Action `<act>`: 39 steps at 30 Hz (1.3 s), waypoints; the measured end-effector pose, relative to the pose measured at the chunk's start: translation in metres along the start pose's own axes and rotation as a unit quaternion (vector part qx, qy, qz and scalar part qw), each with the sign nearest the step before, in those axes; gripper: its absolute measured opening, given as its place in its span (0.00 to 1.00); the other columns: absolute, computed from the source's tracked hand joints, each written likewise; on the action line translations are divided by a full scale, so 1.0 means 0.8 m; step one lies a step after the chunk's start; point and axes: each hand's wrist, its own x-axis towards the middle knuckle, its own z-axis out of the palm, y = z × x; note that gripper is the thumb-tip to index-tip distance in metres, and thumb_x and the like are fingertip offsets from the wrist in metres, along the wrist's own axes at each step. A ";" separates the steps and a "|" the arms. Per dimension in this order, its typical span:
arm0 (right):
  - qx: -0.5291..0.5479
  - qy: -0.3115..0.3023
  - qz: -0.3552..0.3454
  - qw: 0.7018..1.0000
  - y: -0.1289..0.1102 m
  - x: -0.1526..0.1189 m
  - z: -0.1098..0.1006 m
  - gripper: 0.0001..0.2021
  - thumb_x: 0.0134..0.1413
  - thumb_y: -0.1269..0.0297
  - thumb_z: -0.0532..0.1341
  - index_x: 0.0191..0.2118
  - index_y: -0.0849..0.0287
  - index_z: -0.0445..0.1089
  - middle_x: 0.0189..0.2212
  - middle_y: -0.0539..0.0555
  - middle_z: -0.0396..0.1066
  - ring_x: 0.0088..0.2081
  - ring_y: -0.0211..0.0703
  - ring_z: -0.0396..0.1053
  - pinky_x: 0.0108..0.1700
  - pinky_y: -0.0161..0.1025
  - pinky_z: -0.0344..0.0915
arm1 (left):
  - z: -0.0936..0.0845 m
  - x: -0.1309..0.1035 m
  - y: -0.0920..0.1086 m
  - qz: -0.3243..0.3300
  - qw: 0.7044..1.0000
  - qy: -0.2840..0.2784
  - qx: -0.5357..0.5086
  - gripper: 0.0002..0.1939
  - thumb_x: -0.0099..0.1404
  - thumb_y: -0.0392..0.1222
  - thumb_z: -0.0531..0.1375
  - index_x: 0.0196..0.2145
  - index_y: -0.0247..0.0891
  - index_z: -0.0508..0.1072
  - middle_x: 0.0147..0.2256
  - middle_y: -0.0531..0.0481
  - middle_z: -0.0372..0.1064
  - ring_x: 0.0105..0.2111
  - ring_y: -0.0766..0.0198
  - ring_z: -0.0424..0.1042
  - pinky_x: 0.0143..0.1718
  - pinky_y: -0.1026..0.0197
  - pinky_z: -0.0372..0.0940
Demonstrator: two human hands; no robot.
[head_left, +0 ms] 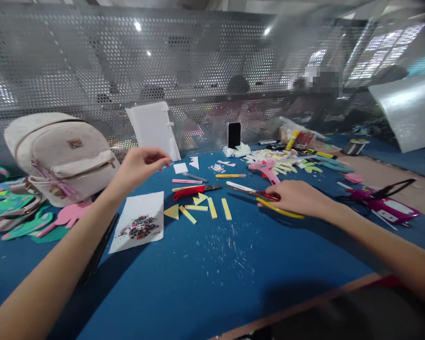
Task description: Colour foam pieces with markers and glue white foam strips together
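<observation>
My left hand (141,164) is raised above the table at left of centre, thumb and fingers brought together in a pinch. Whether anything small is between its fingertips I cannot make out. Close by lie a white paper square (180,168) and a white paper scrap (194,163). My right hand (299,197) is closed round a pair of scissors (279,209) with red and yellow handles, blades pointing left. Between the hands lie a red-handled cutter (189,191), yellow strips (212,208), yellow triangles (172,212), and a pink marker (187,181).
A white sheet (152,202) bears a heap of coloured bits (140,227). A pale backpack (74,151) stands left. A phone (234,135) leans upright at the back. A pink glue gun (265,169) and a purple tool (386,205) lie right. A perforated metal screen (198,61) closes the back.
</observation>
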 end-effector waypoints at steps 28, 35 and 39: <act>0.637 -0.033 -0.137 0.758 -0.096 0.064 0.010 0.13 0.53 0.53 0.70 0.35 0.59 0.80 0.31 0.55 0.80 0.31 0.37 0.73 0.28 0.32 0.63 | 0.072 -0.061 0.036 -0.008 0.998 0.033 -0.059 0.14 0.70 0.53 0.63 0.37 0.38 0.77 0.32 0.52 0.76 0.32 0.64 0.74 0.36 0.59 0.71; 0.617 -0.032 -0.124 0.776 -0.097 0.080 0.022 0.14 0.54 0.54 0.69 0.37 0.60 0.81 0.32 0.57 0.80 0.31 0.39 0.75 0.27 0.32 0.64 | 0.062 -0.107 -0.005 -0.047 0.997 0.043 -0.038 0.14 0.64 0.54 0.65 0.30 0.43 0.81 0.31 0.51 0.79 0.31 0.60 0.75 0.33 0.60 0.66; 0.595 -0.021 -0.135 0.792 -0.101 0.088 0.029 0.12 0.53 0.55 0.69 0.35 0.60 0.81 0.32 0.56 0.80 0.29 0.39 0.74 0.33 0.37 0.71 | 0.063 -0.112 -0.016 -0.047 0.997 0.025 -0.050 0.11 0.63 0.52 0.65 0.30 0.45 0.82 0.33 0.52 0.81 0.34 0.58 0.78 0.36 0.61 0.69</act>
